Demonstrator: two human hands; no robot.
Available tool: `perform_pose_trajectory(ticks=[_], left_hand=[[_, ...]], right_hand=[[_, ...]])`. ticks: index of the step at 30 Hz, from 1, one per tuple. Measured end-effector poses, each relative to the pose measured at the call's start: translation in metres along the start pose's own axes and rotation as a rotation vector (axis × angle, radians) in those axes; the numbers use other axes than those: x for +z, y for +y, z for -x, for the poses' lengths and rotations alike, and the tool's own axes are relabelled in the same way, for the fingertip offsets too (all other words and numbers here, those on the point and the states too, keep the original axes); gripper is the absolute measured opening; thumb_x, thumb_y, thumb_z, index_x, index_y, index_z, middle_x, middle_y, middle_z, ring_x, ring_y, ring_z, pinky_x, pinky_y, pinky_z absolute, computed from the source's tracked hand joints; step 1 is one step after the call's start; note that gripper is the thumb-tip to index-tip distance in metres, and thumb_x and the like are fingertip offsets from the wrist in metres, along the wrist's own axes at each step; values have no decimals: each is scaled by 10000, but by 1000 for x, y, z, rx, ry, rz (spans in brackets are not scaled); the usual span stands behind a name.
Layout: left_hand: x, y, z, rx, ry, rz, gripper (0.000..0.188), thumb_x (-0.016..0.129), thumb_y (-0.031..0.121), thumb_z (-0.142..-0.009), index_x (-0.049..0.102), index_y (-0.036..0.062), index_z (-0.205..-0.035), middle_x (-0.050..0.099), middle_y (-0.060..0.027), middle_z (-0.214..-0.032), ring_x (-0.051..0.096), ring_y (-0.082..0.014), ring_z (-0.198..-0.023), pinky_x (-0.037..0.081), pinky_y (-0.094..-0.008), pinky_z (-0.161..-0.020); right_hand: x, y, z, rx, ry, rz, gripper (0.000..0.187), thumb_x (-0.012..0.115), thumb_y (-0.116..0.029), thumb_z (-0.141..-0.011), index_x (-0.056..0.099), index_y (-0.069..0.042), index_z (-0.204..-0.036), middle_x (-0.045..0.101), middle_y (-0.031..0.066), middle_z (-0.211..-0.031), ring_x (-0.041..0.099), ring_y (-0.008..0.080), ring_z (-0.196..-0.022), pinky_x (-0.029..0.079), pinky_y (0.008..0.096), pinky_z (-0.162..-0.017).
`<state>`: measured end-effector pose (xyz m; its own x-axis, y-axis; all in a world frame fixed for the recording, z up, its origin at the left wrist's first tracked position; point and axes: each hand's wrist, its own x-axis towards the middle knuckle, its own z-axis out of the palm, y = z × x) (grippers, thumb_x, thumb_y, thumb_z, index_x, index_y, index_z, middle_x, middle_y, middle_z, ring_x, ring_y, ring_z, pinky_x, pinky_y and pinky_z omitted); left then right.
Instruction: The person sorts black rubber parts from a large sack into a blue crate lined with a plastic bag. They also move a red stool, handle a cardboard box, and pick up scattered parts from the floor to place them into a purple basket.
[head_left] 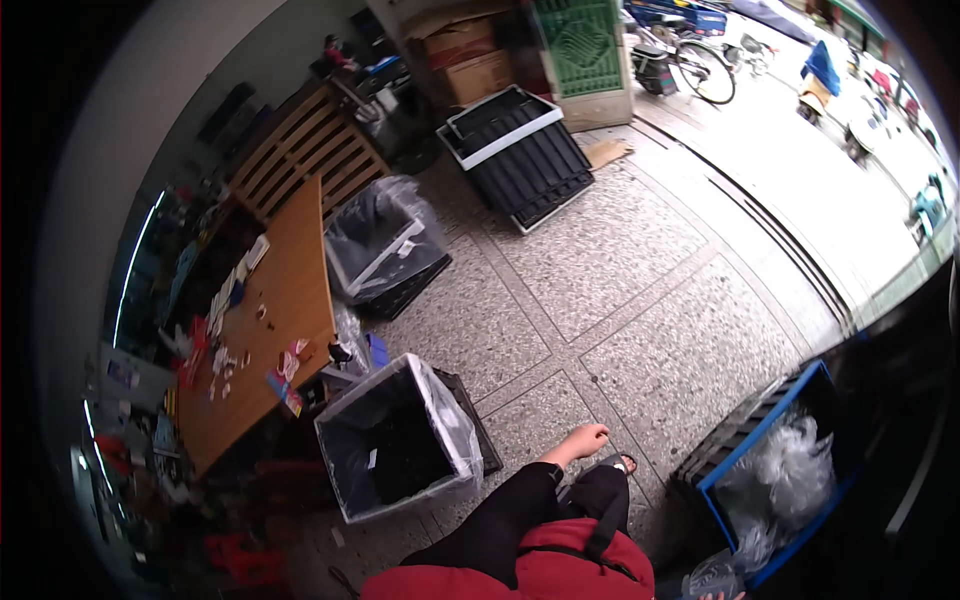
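Observation:
My left hand (584,440) hangs in front of my body with its fingers curled in, and nothing shows in them. A black sleeve covers that arm. At the bottom edge, only the fingertips of my right hand (722,596) come into view. They are against a clear plastic bag (712,577), whose contents I cannot make out. Beside it stands a black crate with a blue rim (707,488), holding crumpled clear plastic bags (795,462). To the left of my left hand is a black bin lined with clear plastic (457,425), with a small white piece inside.
A wooden table (290,235) with scattered small items stands at the left. Beyond the near bin is another plastic-lined bin (375,240). Farther off are a stacked black crate (520,160), cardboard boxes (478,75) and a green door panel (580,55). The speckled floor (640,260) runs to an open doorway.

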<state>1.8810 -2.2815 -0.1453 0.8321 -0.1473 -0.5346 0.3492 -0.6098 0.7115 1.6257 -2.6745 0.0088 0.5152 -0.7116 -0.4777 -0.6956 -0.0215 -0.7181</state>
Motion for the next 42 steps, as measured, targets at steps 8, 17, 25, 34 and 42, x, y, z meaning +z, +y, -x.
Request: perform_pose_trajectory(ticks=[8,17,25,34,42], left_hand=[[-30,-63,9,-255,86,-22,303,541,271,-746,629,105,-984,636,-132,-941,603,-292,-894,472,-369,-780],[-61,-149,88,-567,401,38,245,547,287,-744,659,130,-896,655,-104,-854,625,-266,-812,480,-372,-719],[32,-144,201,-574,479,330,269,572,270,-764,635,82,-946,645,-124,-905,610,-260,-872,475,-354,-746],[85,-190,286,-734,222,189,283,568,294,-733,641,25,-777,621,-163,-708,595,-282,-635,450,-396,-615],[-40,-125,152,-724,-100,344,239,521,152,-862,538,62,-1084,508,25,-724,448,-62,-548,356,-206,-449]], right_hand=[[-1,-107,-87,-46,-268,291,577,593,-163,-835,330,-76,-1341,467,179,-1247,488,239,-1079,408,330,-886],[39,-83,-142,-445,-504,671,438,623,-47,-763,531,-73,-1191,572,72,-889,515,159,-790,442,279,-737],[35,-18,-207,-513,-831,803,404,613,-81,-789,525,-27,-1179,618,133,-994,577,184,-859,458,292,-749],[38,-46,-263,-376,-731,472,426,579,-87,-775,492,-14,-1185,591,55,-825,505,81,-654,404,209,-541],[-8,-102,-196,-351,-331,316,394,607,-134,-776,535,-49,-1154,606,81,-881,563,140,-740,459,266,-689]])
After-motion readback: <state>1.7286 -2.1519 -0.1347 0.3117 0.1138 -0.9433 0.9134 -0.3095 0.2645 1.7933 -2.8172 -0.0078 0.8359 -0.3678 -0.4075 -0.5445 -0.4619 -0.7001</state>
